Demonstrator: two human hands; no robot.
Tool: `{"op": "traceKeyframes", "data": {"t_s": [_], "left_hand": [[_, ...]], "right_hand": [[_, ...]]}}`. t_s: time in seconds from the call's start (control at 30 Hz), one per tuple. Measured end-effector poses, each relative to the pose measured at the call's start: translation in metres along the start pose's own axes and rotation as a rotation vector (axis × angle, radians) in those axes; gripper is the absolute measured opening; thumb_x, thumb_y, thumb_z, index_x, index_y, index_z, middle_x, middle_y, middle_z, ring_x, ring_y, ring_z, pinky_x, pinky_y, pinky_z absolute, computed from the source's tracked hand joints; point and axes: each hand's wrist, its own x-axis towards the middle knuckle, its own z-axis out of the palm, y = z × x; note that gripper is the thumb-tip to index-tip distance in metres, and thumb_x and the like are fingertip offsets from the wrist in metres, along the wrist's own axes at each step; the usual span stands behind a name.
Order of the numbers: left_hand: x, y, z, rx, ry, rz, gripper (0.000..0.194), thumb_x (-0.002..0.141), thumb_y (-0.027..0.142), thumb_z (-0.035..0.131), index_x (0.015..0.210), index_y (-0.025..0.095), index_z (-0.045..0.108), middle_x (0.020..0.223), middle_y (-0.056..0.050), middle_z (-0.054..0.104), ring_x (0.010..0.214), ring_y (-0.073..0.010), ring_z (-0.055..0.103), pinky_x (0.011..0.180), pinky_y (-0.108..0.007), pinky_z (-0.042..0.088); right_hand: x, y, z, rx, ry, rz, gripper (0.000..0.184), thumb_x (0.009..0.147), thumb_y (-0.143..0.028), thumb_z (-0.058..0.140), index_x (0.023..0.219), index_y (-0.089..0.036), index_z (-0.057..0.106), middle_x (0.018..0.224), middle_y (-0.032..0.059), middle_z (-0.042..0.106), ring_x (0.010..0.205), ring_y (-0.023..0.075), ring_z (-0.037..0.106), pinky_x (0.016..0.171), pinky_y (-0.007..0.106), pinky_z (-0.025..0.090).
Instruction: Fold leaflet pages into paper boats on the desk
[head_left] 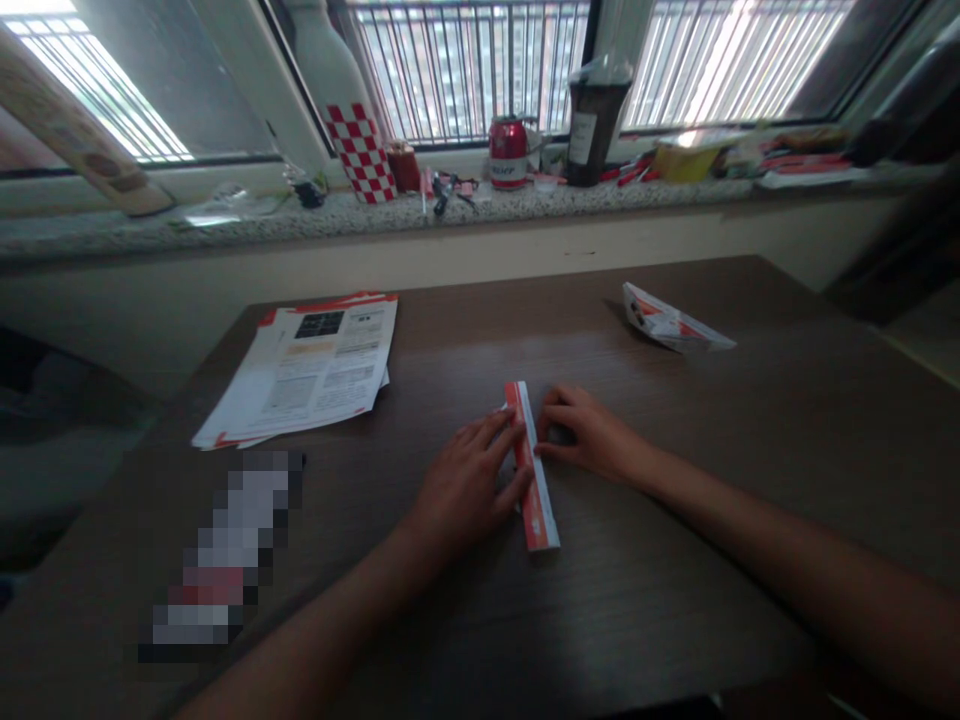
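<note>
Left hand [469, 475], fingers loosely spread, lies over and partly hides paper strip [541, 515]; right hand [592, 435], fingers part-curled at strip's right edge, hold indeterminable; beyond strip, dark cup [598, 120], contents unclear.

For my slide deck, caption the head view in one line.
Left hand on a narrow folded paper strip, right hand close beside it, printed sheets lying farther left on the brown table.

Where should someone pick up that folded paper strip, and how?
Probably by the near end of the folded paper strip, coming from the near side and pinching across its long edges: it is narrow, and that end sticks out past the left hand.
</note>
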Motion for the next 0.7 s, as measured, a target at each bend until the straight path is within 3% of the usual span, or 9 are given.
{"op": "traceKeyframes", "data": {"t_s": [0.7], "left_hand": [[-0.001, -0.002, 0.003, 0.007, 0.023, 0.023, 0.051, 0.102, 0.041, 0.058, 0.148, 0.022, 0.051, 0.162, -0.01, 0.047, 0.145, -0.0301, 0.049, 0.121, -0.049, 0.039]], "right_hand": [[-0.052, -0.036, 0.006, -0.027, -0.093, 0.002, 0.016, 0.088, -0.033, 0.081, 0.093, -0.024, 0.069, 0.112, 0.0053, 0.063, 0.105, 0.0268, 0.056, 0.089, 0.041, 0.041]]}}
